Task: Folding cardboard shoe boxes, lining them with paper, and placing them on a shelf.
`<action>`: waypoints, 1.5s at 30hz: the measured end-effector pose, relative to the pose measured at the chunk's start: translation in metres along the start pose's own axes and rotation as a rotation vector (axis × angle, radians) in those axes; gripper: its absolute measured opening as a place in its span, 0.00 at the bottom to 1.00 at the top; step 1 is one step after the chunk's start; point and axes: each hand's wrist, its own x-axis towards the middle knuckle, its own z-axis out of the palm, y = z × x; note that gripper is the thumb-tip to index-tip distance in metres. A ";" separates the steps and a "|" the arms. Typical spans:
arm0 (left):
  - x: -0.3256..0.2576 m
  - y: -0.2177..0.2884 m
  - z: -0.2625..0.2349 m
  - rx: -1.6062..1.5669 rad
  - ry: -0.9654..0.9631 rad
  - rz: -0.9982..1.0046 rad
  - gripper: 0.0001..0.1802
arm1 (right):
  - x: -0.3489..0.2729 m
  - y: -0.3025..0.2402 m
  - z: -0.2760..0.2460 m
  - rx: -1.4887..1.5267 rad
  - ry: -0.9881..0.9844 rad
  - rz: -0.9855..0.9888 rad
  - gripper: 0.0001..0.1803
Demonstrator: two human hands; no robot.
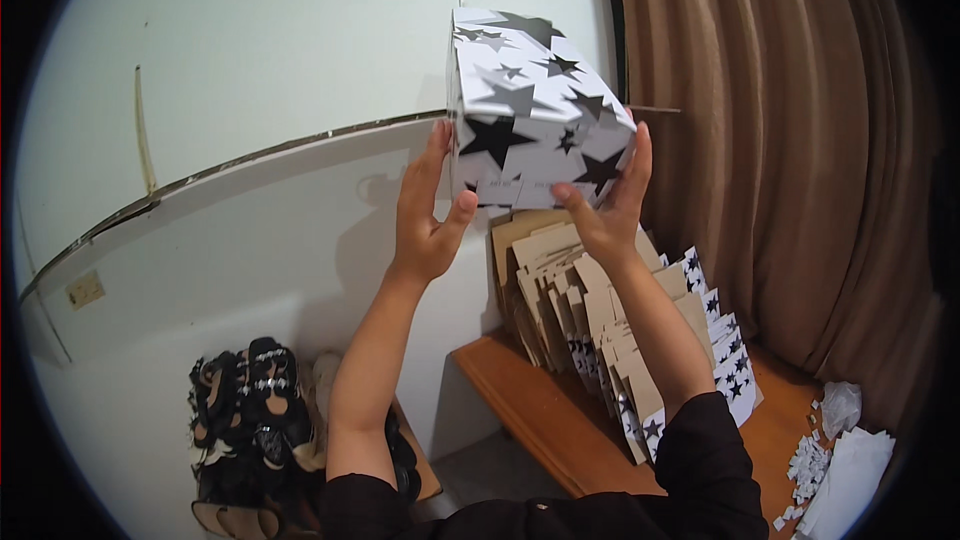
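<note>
In the head view, the star-printed box (530, 110) is at the upper centre of the frame, clasped between two hands. The left hand (428, 235) holds its left side; the right hand (610, 220) grips the lower right corner, thumb on the near face. Below, folded cardboard (565, 285) stands on a wooden table (505, 395); shoes (270, 395) sit lower left.

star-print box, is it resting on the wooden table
No, the left hand and right hand hold the star-print box up between them, off the wooden table.
</note>
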 end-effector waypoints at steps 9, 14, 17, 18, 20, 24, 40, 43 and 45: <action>0.046 -0.053 0.001 0.408 -0.053 0.133 0.39 | 0.053 0.089 0.016 0.065 -0.049 0.066 0.45; 0.042 -0.076 0.010 0.880 -0.119 0.090 0.35 | 0.070 0.141 -0.011 -0.185 -0.088 0.116 0.37; 0.029 -0.101 0.020 0.958 -0.190 0.105 0.35 | 0.076 0.154 -0.015 -0.133 -0.064 0.165 0.32; 0.025 -0.111 0.024 1.013 -0.175 0.116 0.36 | 0.074 0.158 -0.014 -0.460 -0.003 0.117 0.30; 0.020 -0.122 0.025 1.076 -0.167 0.121 0.36 | 0.068 0.144 0.005 -0.707 0.160 0.073 0.25; 0.016 -0.134 0.028 1.147 -0.074 0.116 0.38 | 0.053 0.106 0.050 -0.848 -0.067 -0.201 0.30; 0.022 -0.121 0.067 1.128 0.042 0.010 0.32 | 0.034 0.251 -0.077 -0.941 -0.169 0.056 0.23; 0.017 -0.132 0.092 1.053 0.092 0.150 0.29 | 0.031 0.268 -0.109 -0.919 -0.151 0.119 0.23; 0.013 -0.143 0.114 1.025 0.082 0.189 0.29 | 0.029 0.281 -0.127 -0.949 -0.153 0.181 0.24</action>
